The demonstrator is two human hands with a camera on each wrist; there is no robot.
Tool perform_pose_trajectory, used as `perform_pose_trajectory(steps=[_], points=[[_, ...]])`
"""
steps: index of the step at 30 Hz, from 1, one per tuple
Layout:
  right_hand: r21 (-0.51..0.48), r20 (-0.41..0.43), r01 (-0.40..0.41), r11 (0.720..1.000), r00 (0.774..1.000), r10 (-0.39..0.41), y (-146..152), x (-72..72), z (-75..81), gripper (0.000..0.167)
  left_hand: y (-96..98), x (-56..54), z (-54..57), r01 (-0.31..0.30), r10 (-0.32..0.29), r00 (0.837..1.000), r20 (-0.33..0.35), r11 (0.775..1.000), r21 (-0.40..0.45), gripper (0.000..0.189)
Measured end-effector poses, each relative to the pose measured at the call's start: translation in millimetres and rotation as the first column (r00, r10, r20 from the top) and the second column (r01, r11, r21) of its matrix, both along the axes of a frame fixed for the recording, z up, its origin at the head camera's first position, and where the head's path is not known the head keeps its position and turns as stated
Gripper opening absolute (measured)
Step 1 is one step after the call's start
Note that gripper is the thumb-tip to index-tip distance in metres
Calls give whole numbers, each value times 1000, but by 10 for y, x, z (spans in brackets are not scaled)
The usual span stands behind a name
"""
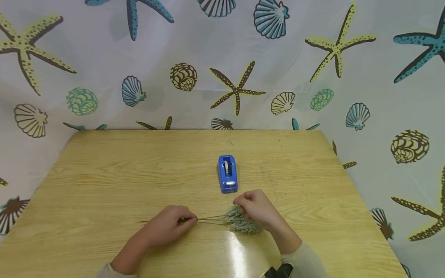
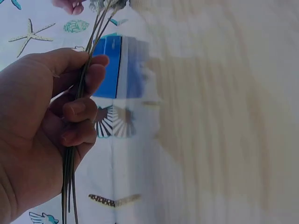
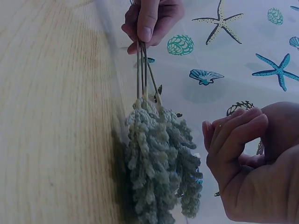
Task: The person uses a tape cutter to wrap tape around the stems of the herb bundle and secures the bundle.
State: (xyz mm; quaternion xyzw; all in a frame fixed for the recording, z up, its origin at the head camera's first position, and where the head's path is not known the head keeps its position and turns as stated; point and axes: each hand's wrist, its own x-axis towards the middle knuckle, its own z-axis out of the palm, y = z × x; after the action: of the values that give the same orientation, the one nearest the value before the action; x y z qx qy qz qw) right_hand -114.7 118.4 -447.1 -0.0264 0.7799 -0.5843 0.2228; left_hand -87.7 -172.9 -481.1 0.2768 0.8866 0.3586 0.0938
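A bunch of crocheted flower stems [image 1: 242, 222] lies lengthwise low over the table, its grey-green yarn heads [image 3: 156, 158] pointing right. My left hand [image 1: 170, 226] grips the thin dark stems [image 2: 81, 84] partway along, thumb and fingers curled round them; their tail ends stick out past the palm. Beside the yarn heads, my right hand [image 1: 258, 208] has its fingers curled in and its thumb and forefinger close together. Nothing can be made out between those fingertips [image 3: 254, 116]. Beyond the hands stands a blue tape dispenser [image 1: 228, 174] with a roll in it.
The wood-grain table [image 1: 104, 173] reaches back to a white curtain [image 1: 156, 104] printed with starfish and shells, which also hangs along both sides. A bright light reflection lies on the table in front of the yarn heads.
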Motion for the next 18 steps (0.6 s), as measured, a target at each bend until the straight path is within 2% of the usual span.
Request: perform_pose_trajectory(steps=[5, 11, 18], points=[[0, 3, -4, 1000, 1000, 4, -3, -19, 18, 29, 199, -72, 23, -34, 33, 999, -27, 999, -8, 21], [-8, 3, 8, 1000, 1000, -8, 12, -22, 5, 29, 413, -178, 24, -56, 55, 998, -16, 997, -51, 21], [-25, -7, -4, 1000, 1000, 4, 5, -7, -47, 29, 597, -284, 22, -14, 14, 1000, 2, 999, -29, 23]])
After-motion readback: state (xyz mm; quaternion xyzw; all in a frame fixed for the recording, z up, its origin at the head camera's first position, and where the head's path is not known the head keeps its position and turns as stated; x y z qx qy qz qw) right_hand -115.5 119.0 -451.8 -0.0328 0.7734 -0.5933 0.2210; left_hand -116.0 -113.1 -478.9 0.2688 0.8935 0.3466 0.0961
